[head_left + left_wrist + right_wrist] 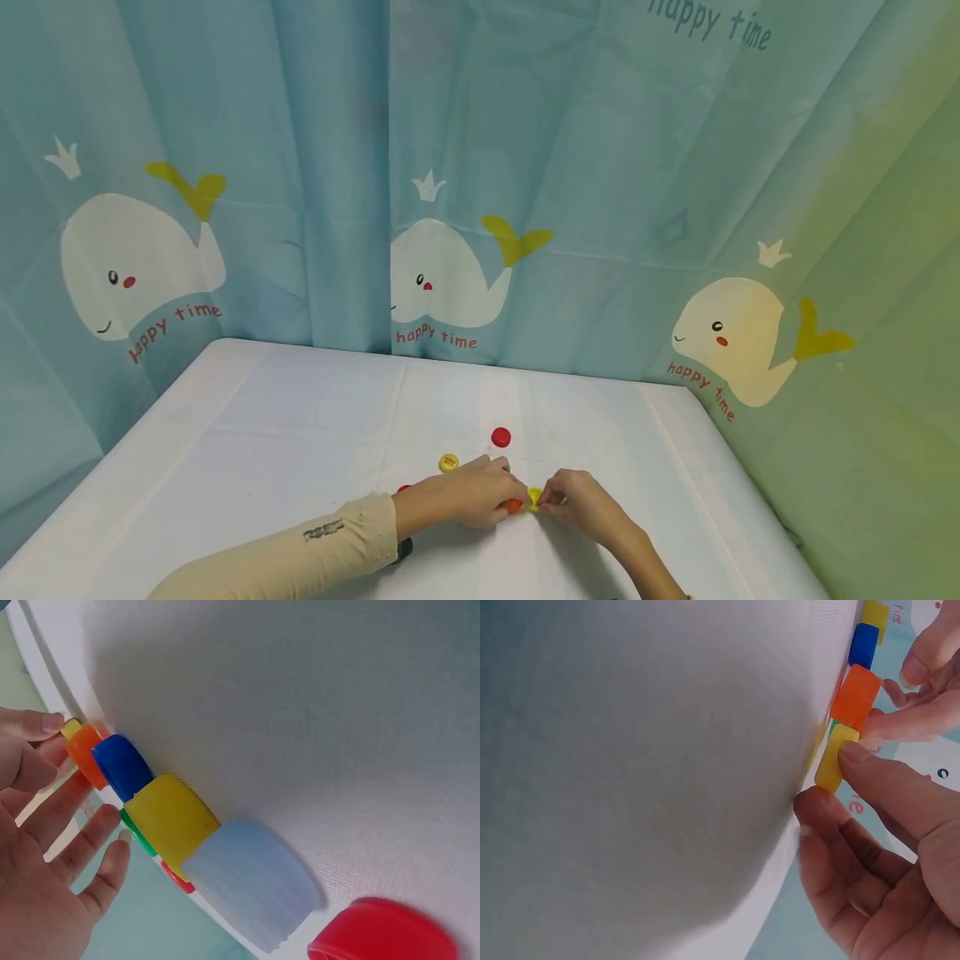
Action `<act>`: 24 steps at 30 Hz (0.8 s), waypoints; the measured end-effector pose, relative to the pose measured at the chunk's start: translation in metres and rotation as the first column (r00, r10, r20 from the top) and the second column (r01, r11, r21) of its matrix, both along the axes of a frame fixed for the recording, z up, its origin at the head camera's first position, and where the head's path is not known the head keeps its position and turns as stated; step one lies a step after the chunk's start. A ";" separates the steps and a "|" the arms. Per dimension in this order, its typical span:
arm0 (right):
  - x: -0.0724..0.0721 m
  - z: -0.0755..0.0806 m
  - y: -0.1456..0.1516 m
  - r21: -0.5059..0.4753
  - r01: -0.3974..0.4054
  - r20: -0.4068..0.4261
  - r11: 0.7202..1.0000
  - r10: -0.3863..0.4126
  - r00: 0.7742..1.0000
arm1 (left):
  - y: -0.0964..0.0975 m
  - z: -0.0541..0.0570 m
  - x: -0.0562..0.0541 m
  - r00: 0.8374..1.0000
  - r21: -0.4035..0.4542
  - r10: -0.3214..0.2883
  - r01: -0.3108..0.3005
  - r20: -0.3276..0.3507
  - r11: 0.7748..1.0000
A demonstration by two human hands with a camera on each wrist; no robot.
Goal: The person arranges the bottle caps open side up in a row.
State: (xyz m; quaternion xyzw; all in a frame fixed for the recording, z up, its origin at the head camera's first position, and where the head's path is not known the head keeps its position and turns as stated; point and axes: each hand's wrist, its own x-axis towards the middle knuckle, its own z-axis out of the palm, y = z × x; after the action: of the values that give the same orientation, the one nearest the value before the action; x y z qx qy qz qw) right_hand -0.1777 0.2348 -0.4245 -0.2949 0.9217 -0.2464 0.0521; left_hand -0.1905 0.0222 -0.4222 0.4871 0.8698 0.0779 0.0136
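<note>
A row of plastic bottle caps stands on the white table. At its right end my right hand (577,500) pinches a yellow cap (835,759) between thumb and fingertips, right against an orange cap (856,696). My left hand (483,492) reaches in from the other side, its fingertips at the orange cap and its thumb held apart. Along the row follow a blue cap (122,767), a larger yellow cap (171,823), a pale blue cap (253,879) and a red cap (382,934). In the head view my left hand and forearm hide most of this row.
Beyond my hands lie another red cap (501,437) and a yellow cap with print on top (448,462). A green cap (139,831) shows behind the row. The table (300,433) is backed by a blue curtain (337,167) with whale prints.
</note>
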 end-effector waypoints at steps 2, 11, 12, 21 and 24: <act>0.000 0.000 0.001 0.009 0.003 0.002 1.000 -0.003 1.000 | 0.000 0.001 0.000 1.000 -0.007 -0.003 0.003 0.001 1.000; -0.001 -0.003 0.002 0.013 0.026 0.029 1.000 -0.026 0.999 | -0.003 0.003 0.001 1.000 -0.021 -0.005 0.005 0.017 1.000; -0.001 -0.003 0.002 0.012 0.024 0.027 1.000 -0.024 0.999 | -0.003 0.003 0.001 1.000 -0.020 -0.003 0.003 0.022 1.000; -0.001 0.000 -0.001 0.017 0.066 0.065 0.998 -0.067 0.996 | -0.008 0.004 -0.002 0.998 0.039 0.009 -0.011 0.063 0.999; -0.001 0.004 -0.003 0.038 0.115 0.043 0.993 -0.117 0.992 | -0.011 0.006 -0.004 0.997 0.067 0.018 -0.023 0.078 0.997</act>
State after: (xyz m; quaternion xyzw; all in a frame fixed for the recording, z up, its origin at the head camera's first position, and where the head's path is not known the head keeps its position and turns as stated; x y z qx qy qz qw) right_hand -0.1785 0.2321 -0.4207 -0.2343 0.9401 -0.2392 0.0635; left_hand -0.1943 0.0108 -0.4159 0.4750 0.8704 0.1263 0.0298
